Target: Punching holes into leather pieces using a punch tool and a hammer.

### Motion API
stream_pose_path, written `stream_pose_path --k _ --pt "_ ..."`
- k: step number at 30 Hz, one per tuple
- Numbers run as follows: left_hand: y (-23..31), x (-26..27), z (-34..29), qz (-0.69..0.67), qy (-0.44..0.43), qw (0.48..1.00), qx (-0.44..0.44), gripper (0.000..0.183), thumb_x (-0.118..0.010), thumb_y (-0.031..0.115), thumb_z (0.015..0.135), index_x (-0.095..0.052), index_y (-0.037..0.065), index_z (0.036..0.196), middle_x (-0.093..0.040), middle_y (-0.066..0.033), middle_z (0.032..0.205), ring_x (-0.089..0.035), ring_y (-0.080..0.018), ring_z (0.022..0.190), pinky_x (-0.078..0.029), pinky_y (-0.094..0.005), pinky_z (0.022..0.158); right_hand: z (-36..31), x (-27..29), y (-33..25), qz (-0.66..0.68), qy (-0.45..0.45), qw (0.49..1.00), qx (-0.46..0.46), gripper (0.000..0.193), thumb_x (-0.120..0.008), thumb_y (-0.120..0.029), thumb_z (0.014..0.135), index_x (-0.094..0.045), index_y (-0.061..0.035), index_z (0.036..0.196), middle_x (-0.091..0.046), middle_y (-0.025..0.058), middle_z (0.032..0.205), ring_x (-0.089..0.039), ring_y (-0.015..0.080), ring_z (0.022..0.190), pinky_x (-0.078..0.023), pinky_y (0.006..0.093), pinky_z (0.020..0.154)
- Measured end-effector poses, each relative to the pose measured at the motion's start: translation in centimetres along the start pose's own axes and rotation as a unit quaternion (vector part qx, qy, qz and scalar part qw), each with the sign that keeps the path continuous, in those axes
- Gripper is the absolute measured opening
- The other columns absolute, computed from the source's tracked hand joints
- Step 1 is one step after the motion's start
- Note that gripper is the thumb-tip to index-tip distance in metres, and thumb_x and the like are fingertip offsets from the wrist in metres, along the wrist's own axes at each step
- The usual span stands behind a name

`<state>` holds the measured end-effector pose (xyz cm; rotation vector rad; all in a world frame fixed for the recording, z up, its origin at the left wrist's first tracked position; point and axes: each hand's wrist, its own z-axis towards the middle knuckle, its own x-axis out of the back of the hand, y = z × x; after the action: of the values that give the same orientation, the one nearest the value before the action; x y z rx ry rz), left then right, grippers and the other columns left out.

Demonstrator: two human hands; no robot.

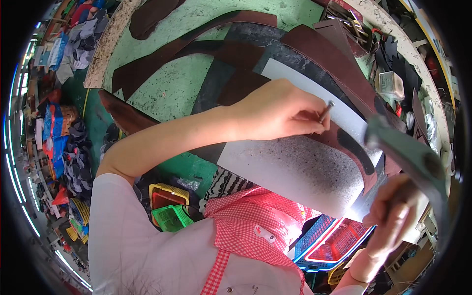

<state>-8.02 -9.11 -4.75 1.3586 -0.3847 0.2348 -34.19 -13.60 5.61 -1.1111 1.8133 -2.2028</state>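
Note:
My left hand (282,110) pinches a slim metal punch (326,111) and holds it upright over a curved dark-brown leather piece (332,147). The fingers hide the punch's lower end. A black strip (355,150) runs along part of this leather. Beneath lies a pale board (280,169) speckled with dark marks. My right hand (396,211) grips a hammer (410,152) by its handle. The hammer's head is raised to the right of the punch, apart from it.
More brown leather pieces (246,53) lie on the worn green table (172,93) and on a dark slab (209,93). A box of tools (351,24) and a clear block (391,84) sit at the far right. Below the table edge are a green basket (172,219) and a red basket (339,241).

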Motion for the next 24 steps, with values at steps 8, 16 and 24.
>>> stream_pose_path --k 8,16,24 --pt "0.9 0.1 -0.3 0.203 0.003 0.974 -0.098 0.011 -0.072 0.014 0.082 -0.068 0.009 0.090 -0.068 -0.0057 0.076 -0.069 -0.0156 0.068 -0.051 -0.0269 0.059 1.6 -0.7 -0.3 -0.054 -0.132 0.988 -0.056 0.035 -0.047 -0.030 0.096 -0.054 0.0039 0.094 -0.048 0.0042 0.071 -0.042 0.0103 0.060 -0.030 0.0255 0.055" --pt "0.6 0.4 0.3 -0.031 -0.001 0.999 -0.012 0.009 -0.069 0.009 0.084 -0.066 0.004 0.092 -0.072 -0.0050 0.084 -0.071 -0.0169 0.077 -0.053 -0.0246 0.067 6.0 8.4 0.6 0.089 -0.514 0.834 -0.181 0.013 -0.067 0.002 0.076 -0.063 -0.0022 0.064 -0.062 0.0089 0.068 -0.056 0.0139 0.059 -0.042 0.0302 0.054" --pt "-0.8 0.5 -0.8 -0.012 0.014 1.000 0.015 0.010 -0.068 0.007 0.085 -0.066 0.003 0.093 -0.071 -0.0056 0.082 -0.071 -0.0150 0.078 -0.053 -0.0247 0.066 1.2 -1.3 -0.3 0.112 -0.054 0.992 -0.022 0.036 -0.055 -0.033 0.096 -0.056 0.0034 0.092 -0.051 0.0044 0.072 -0.047 0.0101 0.060 -0.036 0.0234 0.055"
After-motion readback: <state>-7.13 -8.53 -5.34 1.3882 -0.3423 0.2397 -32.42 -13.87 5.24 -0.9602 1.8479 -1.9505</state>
